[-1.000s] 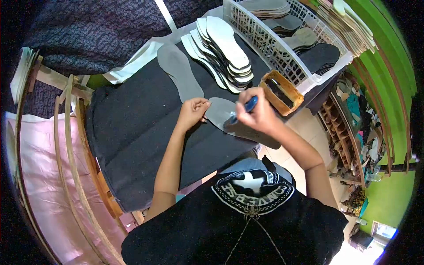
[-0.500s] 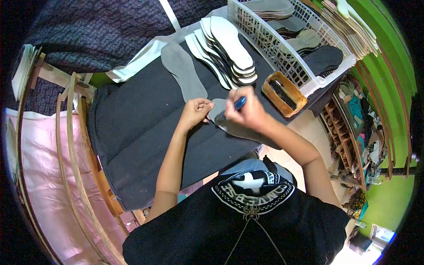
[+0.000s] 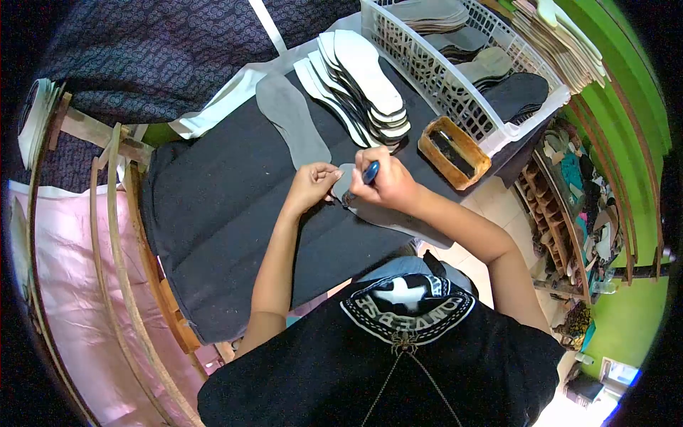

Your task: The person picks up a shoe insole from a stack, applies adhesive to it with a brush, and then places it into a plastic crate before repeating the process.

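A grey shoe insole [image 3: 398, 219] lies on the dark cloth, partly under my hands. My left hand [image 3: 313, 186] pinches its rounded left end between thumb and fingers. Wrapped round a blue-handled brush [image 3: 371, 172] is my right hand [image 3: 388, 181], just to the right. The brush's dark tip meets the insole's left end near my left fingertips. A second grey insole [image 3: 293, 117] lies flat beyond my left hand. Behind my right hand is a fanned stack of white insoles with dark undersides [image 3: 366, 71].
An open yellow-brown container [image 3: 455, 153] with dark contents stands right of my right hand. Behind it, a white plastic basket [image 3: 434, 85] holds several insole stacks. Dark cloth [image 3: 220, 235] covers the table. Wooden rails [image 3: 117, 235] stand at left, a cluttered shelf [image 3: 555, 206] at right.
My right hand has shifted slightly left and down, bringing the brush tip to the insole's end near my left fingers. My left hand stays at that end.
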{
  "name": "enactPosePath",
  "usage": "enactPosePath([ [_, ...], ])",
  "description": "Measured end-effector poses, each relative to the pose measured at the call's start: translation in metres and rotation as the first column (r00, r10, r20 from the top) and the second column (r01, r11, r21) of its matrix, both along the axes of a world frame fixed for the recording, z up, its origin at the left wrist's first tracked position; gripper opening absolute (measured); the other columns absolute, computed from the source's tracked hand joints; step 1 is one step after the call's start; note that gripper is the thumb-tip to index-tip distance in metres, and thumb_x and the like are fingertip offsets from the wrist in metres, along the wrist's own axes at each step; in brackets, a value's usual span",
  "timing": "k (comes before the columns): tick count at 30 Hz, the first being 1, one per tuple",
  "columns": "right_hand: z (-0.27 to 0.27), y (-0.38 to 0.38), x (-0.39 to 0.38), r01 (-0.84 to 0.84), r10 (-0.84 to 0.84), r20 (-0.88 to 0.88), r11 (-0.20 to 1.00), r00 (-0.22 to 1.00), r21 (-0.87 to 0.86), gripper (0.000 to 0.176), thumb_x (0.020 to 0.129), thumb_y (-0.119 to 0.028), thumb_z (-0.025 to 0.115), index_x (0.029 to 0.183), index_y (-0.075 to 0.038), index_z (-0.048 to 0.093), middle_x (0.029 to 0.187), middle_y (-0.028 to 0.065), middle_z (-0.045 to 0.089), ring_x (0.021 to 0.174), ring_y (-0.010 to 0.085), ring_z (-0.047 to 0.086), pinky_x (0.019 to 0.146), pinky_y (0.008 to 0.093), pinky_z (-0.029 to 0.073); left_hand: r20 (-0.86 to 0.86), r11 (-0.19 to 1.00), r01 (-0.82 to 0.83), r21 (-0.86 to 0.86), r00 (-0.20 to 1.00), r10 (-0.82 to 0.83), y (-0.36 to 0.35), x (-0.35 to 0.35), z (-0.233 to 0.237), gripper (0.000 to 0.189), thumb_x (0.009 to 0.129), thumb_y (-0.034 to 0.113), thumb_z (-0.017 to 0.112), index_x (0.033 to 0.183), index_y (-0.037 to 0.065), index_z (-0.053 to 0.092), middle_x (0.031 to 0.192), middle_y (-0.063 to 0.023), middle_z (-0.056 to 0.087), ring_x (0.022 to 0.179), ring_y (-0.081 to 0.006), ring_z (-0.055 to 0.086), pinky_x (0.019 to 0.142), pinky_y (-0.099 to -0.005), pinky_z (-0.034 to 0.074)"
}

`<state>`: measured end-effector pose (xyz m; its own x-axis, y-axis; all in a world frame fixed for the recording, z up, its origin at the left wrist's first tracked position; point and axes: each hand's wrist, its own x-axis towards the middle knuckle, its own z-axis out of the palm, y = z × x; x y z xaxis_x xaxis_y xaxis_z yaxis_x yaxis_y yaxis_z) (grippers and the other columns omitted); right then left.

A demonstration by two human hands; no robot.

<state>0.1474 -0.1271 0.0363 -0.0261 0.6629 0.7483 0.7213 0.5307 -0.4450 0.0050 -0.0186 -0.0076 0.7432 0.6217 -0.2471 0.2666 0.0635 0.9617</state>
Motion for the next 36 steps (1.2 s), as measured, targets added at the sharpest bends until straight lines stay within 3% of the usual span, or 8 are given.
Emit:
enactPosePath([
  [5,-0.007,0.018,0.026,0.202,-0.204,-0.150,0.979,0.967,-0.026,0.033,0.069,-0.009,0.060,0.087,0.001,0.033,0.060,0.0117,0.051,0.043,0.0280,0.053,0.038,0.0338,0.041,-0.006,1.000,-0.011,0.010,1.000,0.011,0.000,0.001,-0.001,0.022,0.078,0.017,0.057,0.085,-0.003,0.055,0.063,-0.0029,0.056,0.049,-0.0053,0.050,0.041,-0.0173,0.040],
  [8,-0.002,0.020,0.030,0.285,-0.284,-0.032,0.958,0.958,0.034,0.033,0.069,-0.008,0.059,0.087,0.001,0.034,0.059,0.0111,0.050,0.042,0.0266,0.053,0.037,0.0332,0.041,0.022,1.000,0.006,0.013,1.000,-0.007,0.000,0.000,-0.002,0.021,0.077,0.017,0.057,0.085,-0.003,0.055,0.064,-0.0028,0.056,0.049,-0.0053,0.050,0.041,-0.0176,0.040],
  [14,-0.008,0.005,0.021,0.169,-0.166,-0.067,0.985,0.984,0.036,0.030,0.069,-0.009,0.059,0.086,0.000,0.035,0.052,0.0112,0.050,0.043,0.0273,0.054,0.039,0.0339,0.043,0.013,0.999,0.005,0.035,1.000,-0.006,-0.001,-0.001,-0.004,0.022,0.077,0.017,0.057,0.085,-0.003,0.056,0.063,-0.0021,0.055,0.048,-0.0047,0.049,0.040,-0.0178,0.039],
  [18,0.024,-0.008,0.036,0.212,-0.208,0.046,0.924,0.977,-0.320,0.034,0.071,-0.017,0.057,0.092,-0.002,0.034,0.051,0.0164,0.050,0.049,0.0345,0.054,0.045,0.0399,0.043,0.001,0.998,-0.014,0.068,1.000,0.013,-0.003,0.000,-0.003,0.023,0.077,0.018,0.057,0.085,-0.003,0.056,0.062,-0.0010,0.055,0.048,-0.0041,0.048,0.039,-0.0172,0.038],
  [22,0.037,0.002,0.037,0.204,-0.156,0.146,0.882,0.977,-0.425,0.037,0.072,-0.021,0.055,0.095,-0.003,0.033,0.053,0.0179,0.051,0.054,0.0364,0.054,0.050,0.0429,0.043,0.023,0.999,0.001,0.052,1.000,-0.003,0.000,0.000,-0.005,0.023,0.077,0.019,0.057,0.084,-0.003,0.056,0.062,-0.0006,0.055,0.047,-0.0040,0.047,0.039,-0.0173,0.038],
  [26,0.016,0.019,0.026,0.209,-0.234,-0.110,0.957,0.966,-0.202,0.032,0.072,-0.016,0.056,0.092,-0.004,0.034,0.052,0.0172,0.049,0.049,0.0348,0.053,0.045,0.0403,0.042,0.005,0.999,-0.016,0.032,1.000,0.016,-0.002,0.000,-0.004,0.021,0.077,0.018,0.057,0.084,-0.003,0.056,0.062,-0.0007,0.055,0.047,-0.0041,0.047,0.039,-0.0174,0.039],
  [30,-0.002,0.000,0.030,0.236,-0.237,-0.051,0.972,0.970,-0.017,0.033,0.069,-0.012,0.059,0.090,-0.003,0.035,0.051,0.0147,0.049,0.044,0.0313,0.053,0.040,0.0373,0.042,0.016,0.999,-0.023,0.047,1.000,0.022,-0.001,-0.001,-0.004,0.021,0.076,0.016,0.057,0.085,-0.003,0.056,0.062,-0.0005,0.055,0.047,-0.0043,0.047,0.040,-0.0179,0.039],
  [36,0.021,-0.003,0.044,0.241,-0.245,0.039,0.890,0.969,-0.388,0.038,0.070,-0.019,0.058,0.096,-0.005,0.033,0.057,0.0171,0.054,0.050,0.0365,0.054,0.044,0.0409,0.043,0.006,0.999,-0.023,0.031,1.000,0.023,-0.001,-0.001,-0.002,0.021,0.076,0.017,0.058,0.086,-0.002,0.056,0.064,-0.0016,0.055,0.049,-0.0057,0.049,0.041,-0.0186,0.041],
])
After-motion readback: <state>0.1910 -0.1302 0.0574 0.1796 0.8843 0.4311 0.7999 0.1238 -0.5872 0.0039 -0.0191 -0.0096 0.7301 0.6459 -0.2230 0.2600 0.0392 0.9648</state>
